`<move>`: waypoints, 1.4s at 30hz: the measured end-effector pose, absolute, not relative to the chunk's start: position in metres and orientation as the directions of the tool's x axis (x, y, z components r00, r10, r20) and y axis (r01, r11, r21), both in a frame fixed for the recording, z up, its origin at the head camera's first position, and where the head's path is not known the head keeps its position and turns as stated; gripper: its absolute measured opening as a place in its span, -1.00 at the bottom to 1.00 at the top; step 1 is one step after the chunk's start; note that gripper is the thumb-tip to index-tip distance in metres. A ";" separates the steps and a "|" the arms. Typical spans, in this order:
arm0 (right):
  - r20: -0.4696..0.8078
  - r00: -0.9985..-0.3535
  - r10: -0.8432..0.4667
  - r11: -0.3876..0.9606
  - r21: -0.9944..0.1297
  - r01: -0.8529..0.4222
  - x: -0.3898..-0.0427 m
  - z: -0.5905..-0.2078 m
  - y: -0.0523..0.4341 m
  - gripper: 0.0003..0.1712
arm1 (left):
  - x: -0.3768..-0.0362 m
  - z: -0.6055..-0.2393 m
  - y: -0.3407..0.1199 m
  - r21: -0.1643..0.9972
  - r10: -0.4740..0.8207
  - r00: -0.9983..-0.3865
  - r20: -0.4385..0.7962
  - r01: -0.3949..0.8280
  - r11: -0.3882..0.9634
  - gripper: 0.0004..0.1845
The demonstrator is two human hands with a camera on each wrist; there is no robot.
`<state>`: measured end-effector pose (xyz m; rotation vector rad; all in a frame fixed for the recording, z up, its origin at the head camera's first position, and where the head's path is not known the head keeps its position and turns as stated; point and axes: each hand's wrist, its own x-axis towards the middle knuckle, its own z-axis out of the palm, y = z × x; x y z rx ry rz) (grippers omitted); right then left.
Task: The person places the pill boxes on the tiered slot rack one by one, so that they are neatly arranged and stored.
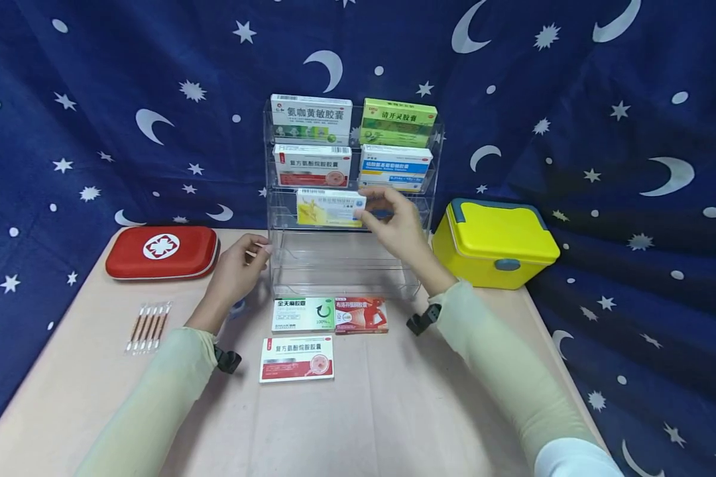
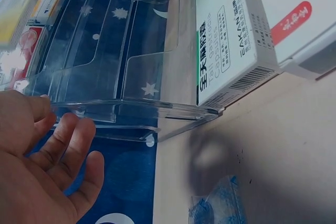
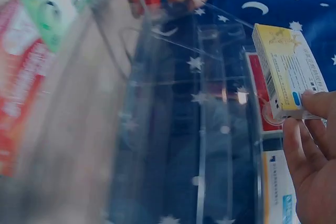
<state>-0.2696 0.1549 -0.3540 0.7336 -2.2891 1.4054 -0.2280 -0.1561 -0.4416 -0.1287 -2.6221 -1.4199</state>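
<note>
Yellow box [image 1: 329,208] pinched in right hand [image 1: 396,228], seemingly at rack [image 1: 286,265].

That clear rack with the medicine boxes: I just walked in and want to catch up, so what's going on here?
A person's right hand pinches a yellow-and-white box at the clear rack, level with its third tier. The left hand rests against the rack's left edge. Four boxes fill the two upper tiers; three more boxes lie on the table in front.

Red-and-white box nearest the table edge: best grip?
Pinch the red-and-white box across its two long edges, coming straight down from above. It lies flat on the table, so its faces give no purchase, and both long edges have free space beside them.
</note>
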 end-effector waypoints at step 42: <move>0.384 -0.811 -0.442 0.595 -0.552 -0.585 -0.313 -0.354 0.125 -0.74 | -0.228 -0.441 -0.154 0.820 -0.007 -0.994 0.112 0.088 0.566 -0.63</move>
